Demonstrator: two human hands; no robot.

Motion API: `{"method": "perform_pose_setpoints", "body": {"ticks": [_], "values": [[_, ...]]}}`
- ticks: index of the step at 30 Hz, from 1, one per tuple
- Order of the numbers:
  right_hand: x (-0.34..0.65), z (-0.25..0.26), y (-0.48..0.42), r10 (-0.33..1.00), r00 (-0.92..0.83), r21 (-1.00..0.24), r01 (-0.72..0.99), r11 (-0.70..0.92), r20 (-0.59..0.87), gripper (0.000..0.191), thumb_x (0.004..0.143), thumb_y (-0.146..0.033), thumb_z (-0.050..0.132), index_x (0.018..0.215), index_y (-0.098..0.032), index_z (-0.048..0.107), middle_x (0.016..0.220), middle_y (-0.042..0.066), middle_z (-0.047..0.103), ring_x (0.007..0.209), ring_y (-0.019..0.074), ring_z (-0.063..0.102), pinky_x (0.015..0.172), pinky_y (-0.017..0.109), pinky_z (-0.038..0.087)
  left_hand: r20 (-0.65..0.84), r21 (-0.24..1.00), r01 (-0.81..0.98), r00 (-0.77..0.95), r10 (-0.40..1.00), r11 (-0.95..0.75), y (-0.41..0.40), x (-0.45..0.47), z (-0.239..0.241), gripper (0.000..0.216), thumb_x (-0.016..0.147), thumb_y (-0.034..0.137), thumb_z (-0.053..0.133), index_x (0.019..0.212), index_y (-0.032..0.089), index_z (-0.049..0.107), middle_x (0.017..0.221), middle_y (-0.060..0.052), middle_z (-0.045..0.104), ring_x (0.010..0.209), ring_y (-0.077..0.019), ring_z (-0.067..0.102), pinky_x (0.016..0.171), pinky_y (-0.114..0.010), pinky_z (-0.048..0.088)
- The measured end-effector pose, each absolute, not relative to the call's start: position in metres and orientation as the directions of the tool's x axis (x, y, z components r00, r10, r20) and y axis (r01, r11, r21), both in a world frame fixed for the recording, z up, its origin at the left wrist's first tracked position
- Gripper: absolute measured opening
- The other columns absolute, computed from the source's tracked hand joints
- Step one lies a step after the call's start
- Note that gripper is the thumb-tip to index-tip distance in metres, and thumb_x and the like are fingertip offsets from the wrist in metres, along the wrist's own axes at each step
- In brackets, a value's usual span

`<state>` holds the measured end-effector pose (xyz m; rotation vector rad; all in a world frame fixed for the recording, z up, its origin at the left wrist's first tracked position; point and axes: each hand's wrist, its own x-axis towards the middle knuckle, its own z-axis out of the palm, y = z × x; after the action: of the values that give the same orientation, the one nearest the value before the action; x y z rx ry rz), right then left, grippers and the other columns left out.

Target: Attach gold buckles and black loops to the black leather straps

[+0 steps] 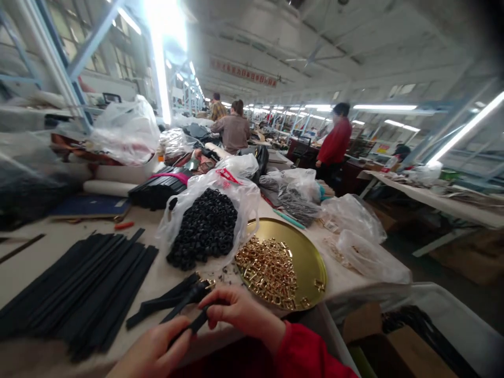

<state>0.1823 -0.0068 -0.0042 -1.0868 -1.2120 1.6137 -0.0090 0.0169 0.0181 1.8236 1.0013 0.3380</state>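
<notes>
A black strap (199, 321) runs between my two hands at the table's front edge. My left hand (159, 344) pinches its nearer end, and my right hand (236, 310) grips the farther end between thumb and fingers. Just beyond them lie several short black straps (169, 300), with small gold pieces at their far ends. Right of these stands a round gold tray (309, 252) with a heap of gold buckles (271, 268) on its left part. Behind my hands, an open plastic bag (246, 210) holds many small black loops (207, 226).
Long black strips (86, 289) lie in a row on the left. A red-orange tool (124, 226) and a blue board (90, 206) are behind them. Plastic bags (354, 215) sit at right, above a bin with a cardboard box (413, 352). A person in red (336, 139) stands farther off.
</notes>
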Motion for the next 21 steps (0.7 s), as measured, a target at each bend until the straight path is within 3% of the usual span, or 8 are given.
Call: {"method": "perform_pose_setpoints", "body": {"ticks": [4, 8, 10, 12, 14, 16, 19, 21], "values": [[0.175, -0.008, -0.013, 0.943, -0.268, -0.95, -0.182, -0.253, -0.199, 0.034, 0.064, -0.039, 0.07, 0.087, -0.016, 0.059, 0.059, -0.005, 0.058, 0.052, 0.0077, 0.052, 0.057, 0.022, 0.039, -0.213, 0.871, 0.478, 0.581, 0.785, -0.117, 0.008, 0.002, 0.026, 0.024, 0.079, 0.034, 0.046, 0.078, 0.018, 0.064, 0.079, -0.005, 0.066, 0.076, -0.0205, 0.058, 0.071, -0.026, 0.043], [0.159, -0.02, -0.015, 0.975, -0.127, -0.937, -0.275, -0.213, -0.185, 0.039, 0.064, -0.036, 0.071, 0.092, -0.02, 0.05, 0.065, -0.006, 0.055, 0.052, 0.007, 0.05, 0.056, 0.022, 0.04, -0.2, 0.923, 0.385, 0.438, 0.877, 0.018, 0.002, 0.012, 0.02, 0.04, 0.081, 0.038, 0.045, 0.114, 0.015, 0.051, 0.08, -0.005, 0.064, 0.071, -0.0183, 0.056, 0.063, -0.025, 0.042], [0.154, -0.026, -0.015, 0.974, -0.146, -0.928, -0.307, -0.211, -0.173, 0.049, 0.065, -0.036, 0.071, 0.104, -0.022, 0.045, 0.074, -0.004, 0.055, 0.057, 0.008, 0.051, 0.057, 0.023, 0.042, -0.178, 0.943, 0.33, 0.417, 0.891, 0.034, 0.002, 0.014, 0.016, 0.043, 0.08, 0.04, 0.046, 0.114, 0.014, 0.051, 0.075, -0.004, 0.062, 0.072, -0.0182, 0.055, 0.06, -0.024, 0.041], [0.159, -0.03, -0.012, 0.972, -0.191, -0.95, -0.251, -0.185, -0.139, 0.059, 0.068, -0.037, 0.068, 0.117, -0.023, 0.039, 0.079, -0.002, 0.056, 0.062, 0.0098, 0.053, 0.058, 0.024, 0.042, -0.193, 0.952, 0.298, 0.421, 0.886, 0.066, 0.005, 0.014, 0.012, 0.036, 0.079, 0.041, 0.047, 0.102, 0.015, 0.057, 0.065, -0.002, 0.057, 0.065, -0.0162, 0.052, 0.054, -0.022, 0.038], [0.178, -0.031, -0.005, 0.978, -0.188, -0.994, -0.04, -0.099, -0.089, 0.053, 0.072, -0.036, 0.064, 0.119, -0.021, 0.042, 0.08, -0.001, 0.056, 0.064, 0.011, 0.053, 0.059, 0.025, 0.042, -0.245, 0.953, 0.267, 0.414, 0.877, 0.14, 0.01, 0.01, 0.007, 0.03, 0.077, 0.044, 0.048, 0.085, 0.016, 0.057, 0.052, 0.003, 0.047, 0.05, -0.0117, 0.043, 0.045, -0.02, 0.031], [0.21, -0.028, 0.005, 0.995, -0.093, -0.959, 0.283, 0.01, -0.017, 0.03, 0.077, -0.033, 0.057, 0.103, -0.018, 0.055, 0.078, 0.001, 0.057, 0.065, 0.012, 0.051, 0.061, 0.026, 0.041, -0.3, 0.949, 0.219, 0.392, 0.87, 0.229, 0.014, 0.005, 0.001, 0.031, 0.075, 0.048, 0.048, 0.074, 0.017, 0.051, 0.045, 0.008, 0.036, 0.04, -0.0079, 0.031, 0.04, -0.019, 0.024], [0.259, -0.021, 0.023, 0.976, 0.161, -0.729, 0.684, -0.001, 0.15, 0.015, 0.08, -0.027, 0.049, 0.085, -0.016, 0.059, 0.077, 0.003, 0.058, 0.07, 0.0149, 0.052, 0.067, 0.028, 0.041, -0.364, 0.931, 0.147, 0.389, 0.846, 0.333, 0.017, 0.001, -0.006, 0.033, 0.072, 0.052, 0.046, 0.071, 0.019, 0.045, 0.041, 0.011, 0.03, 0.037, -0.0061, 0.022, 0.038, -0.018, 0.019], [0.279, -0.018, 0.032, 0.973, 0.148, -0.497, 0.867, -0.041, 0.178, 0.014, 0.081, -0.023, 0.048, 0.081, -0.016, 0.06, 0.082, 0.005, 0.059, 0.075, 0.0158, 0.054, 0.07, 0.028, 0.04, -0.38, 0.925, 0.134, 0.394, 0.837, 0.357, 0.016, 0.004, -0.006, 0.033, 0.072, 0.052, 0.045, 0.07, 0.019, 0.044, 0.041, 0.01, 0.033, 0.037, -0.0062, 0.023, 0.038, -0.018, 0.019]]}}
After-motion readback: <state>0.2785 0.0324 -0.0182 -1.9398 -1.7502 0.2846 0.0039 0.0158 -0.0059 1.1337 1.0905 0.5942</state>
